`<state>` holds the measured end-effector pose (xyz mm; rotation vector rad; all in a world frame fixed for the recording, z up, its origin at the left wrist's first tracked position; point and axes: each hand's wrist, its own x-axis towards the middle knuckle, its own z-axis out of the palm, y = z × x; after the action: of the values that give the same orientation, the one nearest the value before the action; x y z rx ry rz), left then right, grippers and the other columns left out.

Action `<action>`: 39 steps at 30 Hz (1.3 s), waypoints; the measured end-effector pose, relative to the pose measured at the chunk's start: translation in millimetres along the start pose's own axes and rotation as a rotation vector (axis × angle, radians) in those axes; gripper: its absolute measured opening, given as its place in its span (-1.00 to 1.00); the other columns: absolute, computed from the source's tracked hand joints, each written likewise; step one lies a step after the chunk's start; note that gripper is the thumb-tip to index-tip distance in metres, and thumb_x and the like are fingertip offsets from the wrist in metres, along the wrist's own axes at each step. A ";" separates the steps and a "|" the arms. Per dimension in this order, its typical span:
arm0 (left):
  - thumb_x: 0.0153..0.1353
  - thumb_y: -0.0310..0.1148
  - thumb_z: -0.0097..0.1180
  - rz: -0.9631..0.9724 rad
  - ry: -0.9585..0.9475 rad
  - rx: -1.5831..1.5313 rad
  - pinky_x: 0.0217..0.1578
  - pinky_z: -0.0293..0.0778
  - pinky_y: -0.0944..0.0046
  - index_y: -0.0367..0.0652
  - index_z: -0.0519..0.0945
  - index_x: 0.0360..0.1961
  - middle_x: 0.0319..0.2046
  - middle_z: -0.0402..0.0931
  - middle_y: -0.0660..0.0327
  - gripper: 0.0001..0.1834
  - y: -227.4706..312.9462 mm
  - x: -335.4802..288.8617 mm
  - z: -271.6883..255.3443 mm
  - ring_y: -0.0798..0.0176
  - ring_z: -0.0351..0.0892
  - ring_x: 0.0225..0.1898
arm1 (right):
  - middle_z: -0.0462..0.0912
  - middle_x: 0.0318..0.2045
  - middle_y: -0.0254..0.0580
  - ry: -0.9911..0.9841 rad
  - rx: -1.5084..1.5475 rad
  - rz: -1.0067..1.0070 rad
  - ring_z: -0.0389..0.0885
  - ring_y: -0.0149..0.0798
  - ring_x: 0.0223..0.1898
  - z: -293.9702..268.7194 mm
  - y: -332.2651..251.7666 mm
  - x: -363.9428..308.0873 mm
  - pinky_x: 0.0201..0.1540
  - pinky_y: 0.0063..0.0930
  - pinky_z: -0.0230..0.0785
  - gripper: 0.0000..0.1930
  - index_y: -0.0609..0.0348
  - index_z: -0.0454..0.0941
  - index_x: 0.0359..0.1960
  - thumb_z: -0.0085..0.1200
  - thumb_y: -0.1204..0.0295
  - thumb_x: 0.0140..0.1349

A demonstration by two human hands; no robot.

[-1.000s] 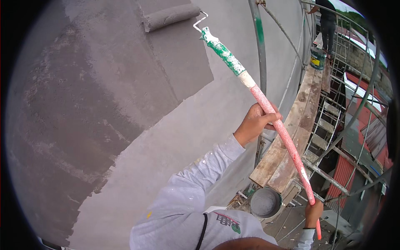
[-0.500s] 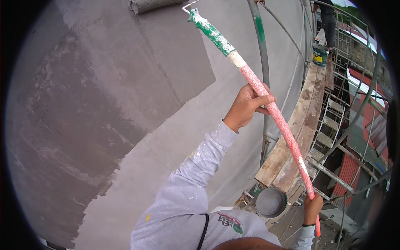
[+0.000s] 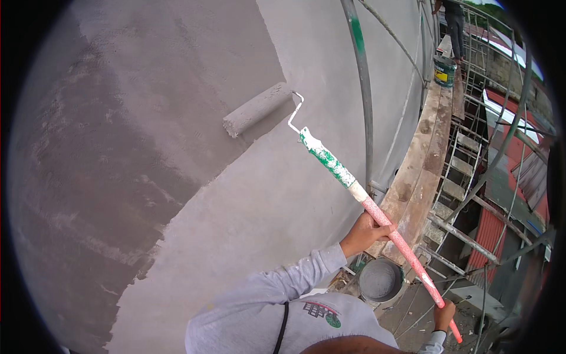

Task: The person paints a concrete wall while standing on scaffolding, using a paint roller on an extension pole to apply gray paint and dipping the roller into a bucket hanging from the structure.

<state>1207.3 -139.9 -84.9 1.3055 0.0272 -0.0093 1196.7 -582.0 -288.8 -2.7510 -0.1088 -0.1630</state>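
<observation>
A long-handled paint roller slants across the view, its grey-coated sleeve [image 3: 259, 110] against the wall at the lower edge of a darker wet patch. A bent white wire joins the sleeve to a green, paint-spattered grip, and a pinkish-red pole [image 3: 407, 251] runs on from there. My left hand [image 3: 367, 232] is closed around the upper pole, thumb across it. Near the pole's lower end my right hand [image 3: 444, 314] grips it, with the red tip poking out below. The wall [image 3: 236, 236] is dark grey on the left and lighter towards the right.
A bucket of grey paint [image 3: 380, 279] stands below my left hand. Wooden scaffold planks [image 3: 421, 189] lead away to a dark green pail [image 3: 444, 71] and another person [image 3: 455, 29] standing beyond. Metal scaffold tubes [image 3: 361, 71] and a ladder-like frame [image 3: 454, 189] line the right, above roofs.
The roller sleeve has travelled down the wall from the top edge, leaving dark grey behind. Both my hands have moved down with the pole, the left one the most, also slightly rightward.
</observation>
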 end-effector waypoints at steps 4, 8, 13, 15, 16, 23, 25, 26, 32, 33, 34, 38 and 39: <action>0.24 -0.48 0.20 0.216 -0.038 0.109 -0.22 0.68 0.29 -0.33 0.49 -0.17 -0.28 0.57 0.19 -0.80 52.3 -15.3 -15.8 0.28 0.65 -0.19 | 0.52 -0.63 0.24 -0.069 0.214 -0.030 0.54 0.31 -0.49 27.1 -18.1 -7.0 -0.44 0.04 0.32 -0.82 0.33 0.49 -0.66 0.22 0.48 -0.13; 0.23 -0.43 0.20 0.296 0.034 0.185 -0.27 0.67 0.20 -0.33 0.46 -0.19 -0.25 0.58 0.05 -0.77 110.0 -33.8 -44.7 0.17 0.66 -0.18 | 0.52 -0.65 0.24 -0.180 0.335 -0.071 0.55 0.29 -0.53 51.5 -66.7 -7.1 -0.47 0.01 0.33 -0.83 0.35 0.52 -0.67 0.17 0.47 -0.11; 0.22 -0.48 0.19 0.344 0.135 0.276 -0.28 0.67 0.24 -0.28 0.44 -0.17 -0.27 0.59 0.11 -0.78 149.2 -37.8 -55.5 0.24 0.66 -0.22 | 0.53 -0.64 0.24 -0.144 0.371 -0.093 0.59 0.26 -0.51 50.9 -125.6 4.6 -0.43 -0.03 0.38 -0.83 0.35 0.55 -0.65 0.16 0.45 -0.10; 0.24 -0.48 0.19 0.369 0.142 0.286 -0.27 0.67 0.27 -0.27 0.43 -0.15 -0.27 0.60 0.13 -0.77 159.9 -33.3 -60.4 0.28 0.65 -0.23 | 0.54 -0.63 0.24 -0.132 0.371 -0.079 0.60 0.26 -0.49 45.8 -137.1 11.2 -0.42 -0.03 0.41 -0.84 0.34 0.57 -0.64 0.16 0.45 -0.11; 0.24 -0.48 0.19 0.372 0.156 0.284 -0.27 0.67 0.27 -0.27 0.43 -0.15 -0.27 0.60 0.13 -0.77 162.5 -31.9 -62.8 0.28 0.65 -0.22 | 0.54 -0.63 0.24 -0.144 0.361 -0.085 0.60 0.25 -0.49 43.0 -138.6 12.7 -0.42 -0.03 0.41 -0.84 0.34 0.58 -0.63 0.16 0.45 -0.11; 0.24 -0.45 0.19 0.232 0.068 0.177 -0.22 0.67 0.18 -0.26 0.40 -0.15 -0.24 0.58 0.07 -0.75 98.7 -48.9 -58.9 0.14 0.66 -0.18 | 0.58 -0.61 0.23 -0.252 0.234 -0.040 0.60 0.26 -0.49 40.9 -85.5 -17.6 -0.40 -0.01 0.42 -0.85 0.31 0.63 -0.60 0.19 0.44 -0.14; 0.27 -0.43 0.18 0.166 0.054 0.153 -0.17 0.66 0.18 -0.26 0.38 -0.12 -0.21 0.57 0.07 -0.74 71.3 -54.3 -59.5 0.15 0.65 -0.15 | 0.58 -0.61 0.22 -0.285 0.161 0.020 0.60 0.26 -0.49 47.4 -64.3 -34.1 -0.40 -0.01 0.43 -0.85 0.31 0.64 -0.59 0.20 0.44 -0.14; 0.28 -0.42 0.17 0.138 0.045 0.139 -0.15 0.65 0.18 -0.26 0.38 -0.11 -0.20 0.57 0.07 -0.74 58.2 -57.3 -60.1 0.15 0.65 -0.13 | 0.58 -0.61 0.22 -0.279 0.164 0.007 0.60 0.26 -0.49 51.5 -54.5 -41.3 -0.39 -0.01 0.43 -0.85 0.31 0.64 -0.59 0.20 0.43 -0.14; 0.29 -0.45 0.15 -0.017 0.071 0.023 -0.07 0.62 0.19 -0.28 0.41 -0.11 -0.16 0.56 0.08 -0.77 -6.2 -80.9 -53.2 0.20 0.63 -0.08 | 0.60 -0.60 0.18 -0.329 0.077 0.068 0.63 0.23 -0.46 67.0 -5.4 -83.7 -0.37 -0.02 0.45 -0.86 0.27 0.65 -0.58 0.21 0.43 -0.14; 0.29 -0.45 0.15 -0.063 0.089 0.043 -0.05 0.62 0.18 -0.28 0.41 -0.10 -0.16 0.56 0.09 -0.77 -10.5 -81.6 -52.4 0.21 0.62 -0.08 | 0.60 -0.60 0.18 -0.318 0.081 0.051 0.63 0.23 -0.46 67.9 -1.6 -87.5 -0.37 -0.02 0.45 -0.86 0.26 0.65 -0.58 0.21 0.43 -0.15; 0.28 -0.47 0.15 -0.049 0.087 0.079 -0.06 0.60 0.19 -0.28 0.44 -0.12 -0.19 0.58 0.11 -0.79 -11.9 -82.6 -52.3 0.21 0.62 -0.10 | 0.60 -0.60 0.18 -0.315 0.074 0.055 0.63 0.22 -0.46 68.6 -0.1 -89.9 -0.37 -0.02 0.46 -0.86 0.26 0.65 -0.58 0.22 0.43 -0.15; 0.27 -0.47 0.16 0.124 0.068 0.158 -0.14 0.57 0.25 -0.27 0.46 -0.15 -0.25 0.58 0.15 -0.81 17.1 -72.5 -57.9 0.27 0.62 -0.17 | 0.60 -0.60 0.20 -0.321 0.108 0.033 0.63 0.24 -0.45 67.4 -22.7 -78.9 -0.35 -0.03 0.48 -0.86 0.26 0.66 -0.57 0.22 0.44 -0.17; 0.27 -0.47 0.16 0.159 0.078 0.156 -0.16 0.56 0.28 -0.26 0.46 -0.16 -0.27 0.58 0.18 -0.82 31.4 -69.0 -59.3 0.31 0.61 -0.20 | 0.60 -0.60 0.21 -0.330 0.127 0.031 0.63 0.25 -0.45 66.4 -35.9 -72.7 -0.35 -0.03 0.48 -0.86 0.26 0.66 -0.56 0.22 0.44 -0.17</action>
<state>1138.2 -75.1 -68.4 1.4601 -0.0107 0.1788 1127.7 -527.6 -346.0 -2.6271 -0.1581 0.2975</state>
